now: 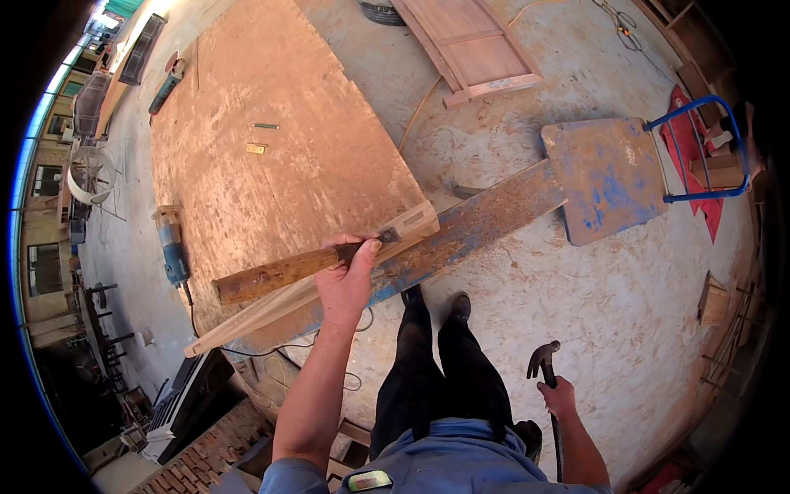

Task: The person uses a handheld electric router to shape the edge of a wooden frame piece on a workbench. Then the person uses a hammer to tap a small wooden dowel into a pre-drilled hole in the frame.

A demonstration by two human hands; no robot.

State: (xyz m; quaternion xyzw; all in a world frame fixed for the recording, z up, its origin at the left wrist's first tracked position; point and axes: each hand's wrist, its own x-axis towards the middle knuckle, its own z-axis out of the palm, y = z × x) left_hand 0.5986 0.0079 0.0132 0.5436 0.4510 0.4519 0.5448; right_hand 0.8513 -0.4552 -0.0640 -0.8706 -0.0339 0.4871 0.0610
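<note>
The table (271, 165) is reddish-brown plywood, scuffed pale in patches. The plank (485, 222) is rusty brown, streaked with blue paint. The hammer (543, 362) is dark grey. The angle grinder (171, 247) is blue. The floor (576, 305) is dusty beige.

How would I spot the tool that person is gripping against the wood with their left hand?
Start at the big plywood workbench and follow its near edge to the pale wooden strip. There the left hand presses a chisel onto it: a long, worn brown handle, unlike the blue power tool nearby.
</note>
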